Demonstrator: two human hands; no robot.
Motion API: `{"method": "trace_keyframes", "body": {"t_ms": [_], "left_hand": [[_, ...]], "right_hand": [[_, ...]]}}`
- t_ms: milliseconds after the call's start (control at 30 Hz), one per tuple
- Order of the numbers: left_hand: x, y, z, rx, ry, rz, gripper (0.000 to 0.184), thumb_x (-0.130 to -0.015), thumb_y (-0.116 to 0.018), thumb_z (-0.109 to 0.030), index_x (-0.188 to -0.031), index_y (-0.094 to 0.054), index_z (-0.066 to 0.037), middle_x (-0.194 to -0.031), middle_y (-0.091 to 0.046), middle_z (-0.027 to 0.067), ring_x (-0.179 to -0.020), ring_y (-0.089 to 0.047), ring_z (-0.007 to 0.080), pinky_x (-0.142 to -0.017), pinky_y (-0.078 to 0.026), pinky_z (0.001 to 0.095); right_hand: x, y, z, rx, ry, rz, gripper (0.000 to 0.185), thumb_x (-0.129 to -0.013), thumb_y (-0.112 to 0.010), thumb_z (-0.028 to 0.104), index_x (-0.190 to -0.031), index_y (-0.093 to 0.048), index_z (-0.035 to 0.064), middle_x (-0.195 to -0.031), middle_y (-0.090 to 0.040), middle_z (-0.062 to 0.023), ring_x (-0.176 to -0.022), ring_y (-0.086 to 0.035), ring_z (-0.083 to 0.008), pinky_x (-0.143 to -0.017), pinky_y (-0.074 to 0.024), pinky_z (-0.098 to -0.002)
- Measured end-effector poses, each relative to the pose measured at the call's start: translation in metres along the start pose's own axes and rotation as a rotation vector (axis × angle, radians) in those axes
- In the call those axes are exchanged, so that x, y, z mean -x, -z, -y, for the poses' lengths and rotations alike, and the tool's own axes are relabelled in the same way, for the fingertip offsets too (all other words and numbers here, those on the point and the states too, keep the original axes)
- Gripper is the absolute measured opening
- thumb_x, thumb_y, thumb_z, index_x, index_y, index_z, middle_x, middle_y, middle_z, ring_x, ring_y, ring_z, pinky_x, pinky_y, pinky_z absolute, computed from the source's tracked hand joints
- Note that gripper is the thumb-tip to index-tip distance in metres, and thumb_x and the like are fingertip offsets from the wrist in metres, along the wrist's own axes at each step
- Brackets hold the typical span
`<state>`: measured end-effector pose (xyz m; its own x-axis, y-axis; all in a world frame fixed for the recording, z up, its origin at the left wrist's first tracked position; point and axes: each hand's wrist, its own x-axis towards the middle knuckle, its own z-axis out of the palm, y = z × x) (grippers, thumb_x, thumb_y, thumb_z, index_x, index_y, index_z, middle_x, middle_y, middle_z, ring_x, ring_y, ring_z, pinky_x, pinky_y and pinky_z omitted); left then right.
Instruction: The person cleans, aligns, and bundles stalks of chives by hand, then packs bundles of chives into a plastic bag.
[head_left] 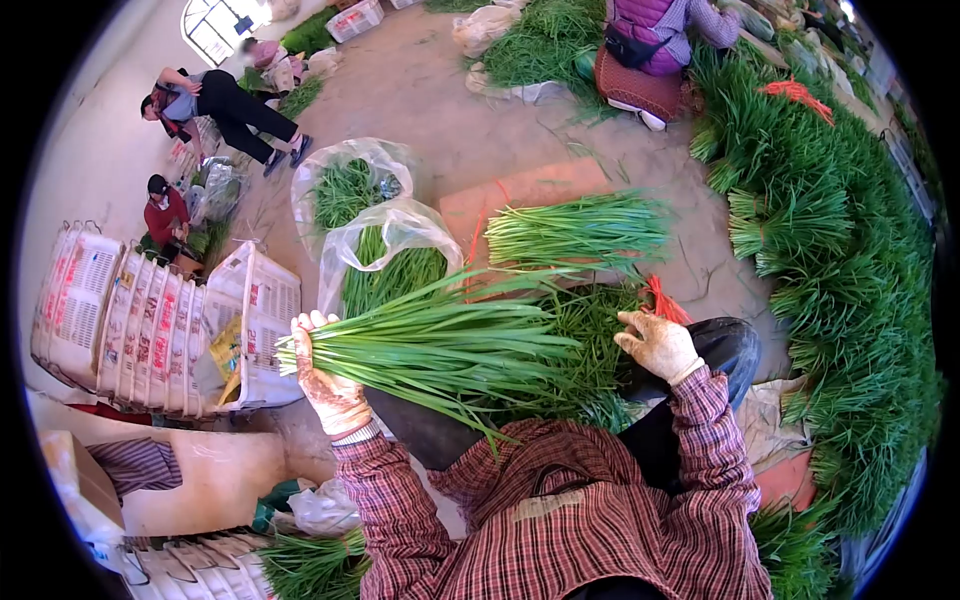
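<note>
My gloved left hand (pixel 335 395) is closed around the pale stem ends of a bunch of garlic chives (pixel 450 335), whose green leaves fan out to the right over my lap. My gloved right hand (pixel 662 345) hovers near my right knee, its fingers apart and loosely bent, with nothing visible in them. Close beside it are red ties (pixel 664 300). Below the held bunch, more loose chives (pixel 590 350) lie in a darker heap between my legs. A laid-out bundle of chives (pixel 575 230) rests on a brown board (pixel 465 215) just beyond.
Clear plastic bags (pixel 395 215) with greens stand ahead to the left. White plastic crates (pixel 160 320) are lined up at the left. A long bank of bundled chives (pixel 840 260) runs down the right. Other people (pixel 645 60) work further off.
</note>
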<state>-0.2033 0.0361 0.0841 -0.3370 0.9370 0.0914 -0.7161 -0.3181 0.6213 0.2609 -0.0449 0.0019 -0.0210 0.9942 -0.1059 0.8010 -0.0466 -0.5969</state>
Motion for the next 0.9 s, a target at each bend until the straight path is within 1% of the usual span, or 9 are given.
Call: {"method": "trace_keyframes", "body": {"t_ms": [33,133,267,333,433,500,667,700,900], "left_hand": [[0.000,0.000,0.000,-0.003,-0.006,-0.094,0.029,-0.102,-0.062,-0.018,-0.130,-0.059,-0.008,-0.125,-0.065,0.0037,-0.119,-0.060,0.0180,-0.110,-0.045,0.0376],[-0.001,0.010,0.002,-0.024,0.007,-0.124,0.032,-0.102,-0.063,-0.018,-0.132,-0.059,-0.008,-0.128,-0.065,0.0049,-0.122,-0.059,0.0183,-0.113,-0.043,0.0391],[0.002,0.007,0.006,0.011,0.024,-0.144,0.030,-0.102,-0.063,-0.018,-0.131,-0.059,-0.010,-0.127,-0.065,0.0026,-0.122,-0.058,0.0173,-0.112,-0.044,0.0426],[0.002,0.005,0.007,0.038,0.027,-0.164,0.027,-0.102,-0.063,-0.018,-0.127,-0.060,-0.010,-0.125,-0.065,0.0019,-0.120,-0.059,0.0172,-0.113,-0.044,0.0432],[0.002,0.013,0.009,0.008,0.023,-0.013,0.023,-0.101,-0.064,-0.018,-0.122,-0.062,-0.010,-0.121,-0.066,0.0009,-0.119,-0.060,0.0173,-0.112,-0.044,0.0435],[0.005,0.009,0.011,0.025,0.017,-0.059,0.021,-0.101,-0.064,-0.018,-0.120,-0.062,-0.009,-0.119,-0.066,0.0007,-0.119,-0.060,0.0174,-0.112,-0.044,0.0434],[0.014,-0.005,0.016,0.071,0.025,-0.111,0.016,-0.101,-0.064,-0.017,-0.114,-0.063,-0.008,-0.115,-0.066,0.0009,-0.117,-0.061,0.0184,-0.110,-0.046,0.0431],[0.010,0.009,0.016,0.104,0.033,0.038,0.021,-0.099,-0.066,-0.015,-0.119,-0.065,-0.009,-0.122,-0.068,0.0023,-0.120,-0.061,0.0206,-0.113,-0.044,0.0448],[0.010,0.003,0.019,0.122,0.037,-0.088,0.022,-0.100,-0.066,-0.015,-0.120,-0.064,-0.007,-0.122,-0.067,0.0028,-0.122,-0.059,0.0206,-0.114,-0.044,0.0449]], "right_hand": [[-0.001,-0.001,0.006,-0.007,0.073,-0.115,0.039,-0.096,-0.066,0.038,-0.126,-0.067,0.0127,-0.108,-0.073,-0.0117,-0.100,-0.070,-0.0306,-0.085,-0.0559,-0.0398],[-0.001,0.016,0.033,-0.214,0.203,-0.080,0.033,-0.096,-0.066,0.036,-0.118,-0.071,0.0110,-0.107,-0.073,-0.0108,-0.097,-0.071,-0.0294,-0.084,-0.0566,-0.0383],[0.003,0.020,0.073,-0.421,0.256,0.305,0.031,-0.100,-0.062,0.040,-0.115,-0.074,0.0156,-0.109,-0.073,-0.0074,-0.101,-0.070,-0.0258,-0.088,-0.0563,-0.0352],[0.000,-0.003,0.078,-0.324,0.405,0.227,0.034,-0.100,-0.061,0.042,-0.119,-0.072,0.0159,-0.110,-0.073,-0.0074,-0.103,-0.069,-0.0255,-0.089,-0.0555,-0.0348],[-0.004,-0.026,0.089,-0.363,0.390,0.112,0.034,-0.098,-0.064,0.038,-0.120,-0.071,0.0133,-0.111,-0.073,-0.0096,-0.104,-0.069,-0.0282,-0.090,-0.0548,-0.0353],[-0.005,-0.034,0.097,-0.388,0.403,0.093,0.033,-0.098,-0.065,0.037,-0.120,-0.071,0.0127,-0.111,-0.073,-0.0101,-0.103,-0.069,-0.0284,-0.090,-0.0551,-0.0356],[-0.005,-0.027,0.118,-0.266,0.461,-0.040,0.029,-0.096,-0.067,0.036,-0.114,-0.073,0.0129,-0.102,-0.074,-0.0086,-0.093,-0.071,-0.0271,-0.080,-0.0572,-0.0356],[-0.005,-0.025,0.121,-0.264,0.490,-0.108,0.025,-0.095,-0.068,0.033,-0.107,-0.075,0.0129,-0.097,-0.074,-0.0074,-0.087,-0.072,-0.0263,-0.074,-0.0576,-0.0347],[0.005,0.002,0.146,-0.418,0.547,0.116,0.020,-0.093,-0.073,0.023,-0.107,-0.076,0.0086,-0.093,-0.074,-0.0086,-0.084,-0.073,-0.0236,-0.074,-0.0578,-0.0319]]}}
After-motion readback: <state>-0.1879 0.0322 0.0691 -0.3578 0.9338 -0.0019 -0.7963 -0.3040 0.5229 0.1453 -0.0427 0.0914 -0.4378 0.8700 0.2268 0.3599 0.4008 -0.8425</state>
